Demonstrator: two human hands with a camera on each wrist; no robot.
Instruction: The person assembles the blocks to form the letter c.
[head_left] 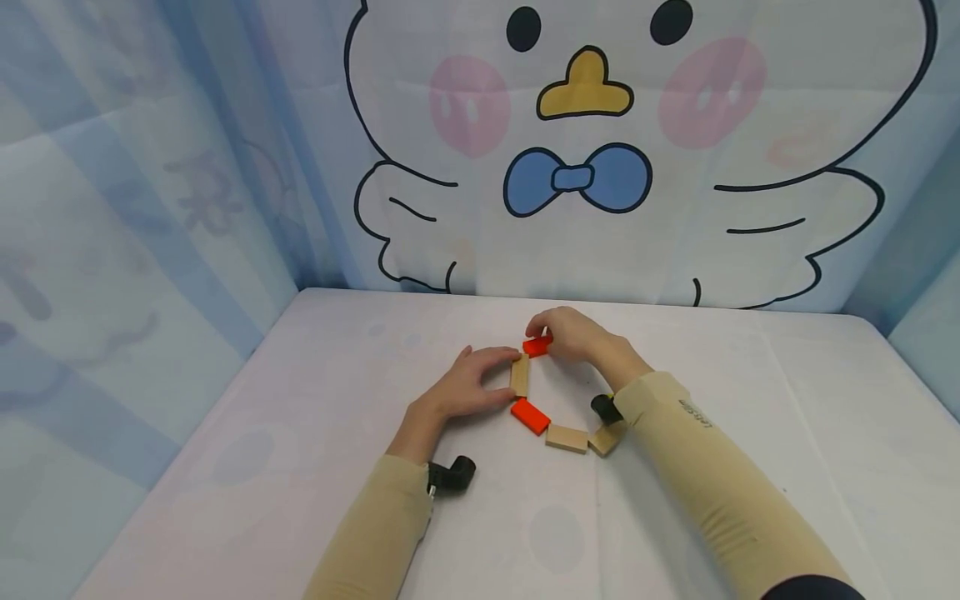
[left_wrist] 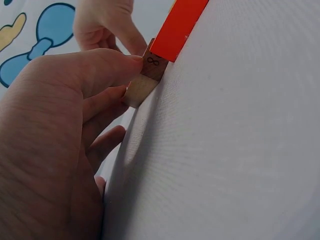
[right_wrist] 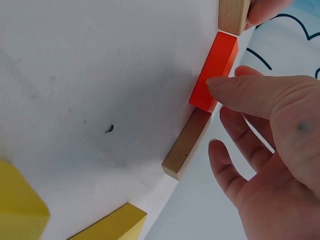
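Observation:
My left hand [head_left: 472, 385] pinches a plain wooden block [head_left: 519, 377] between thumb and fingers, low over the white table. In the left wrist view a figure 8 shows on a wooden block [left_wrist: 152, 60] at the thumb tip. My right hand [head_left: 572, 335] holds a red block [head_left: 536, 346] at the far end of a curved row, its thumb against one side. In the right wrist view, this red block [right_wrist: 212, 72] sits end to end between two wooden blocks. The lower wooden block [right_wrist: 187, 145] is hidden behind my right hand in the head view.
Nearer along the curve lie another red block [head_left: 530, 417] and two wooden blocks, one in front [head_left: 567, 439] and one by the right sleeve [head_left: 606, 437]. Yellow blocks [right_wrist: 117, 222] appear low in the right wrist view. A printed curtain [head_left: 585, 250] hangs behind the table [head_left: 487, 533].

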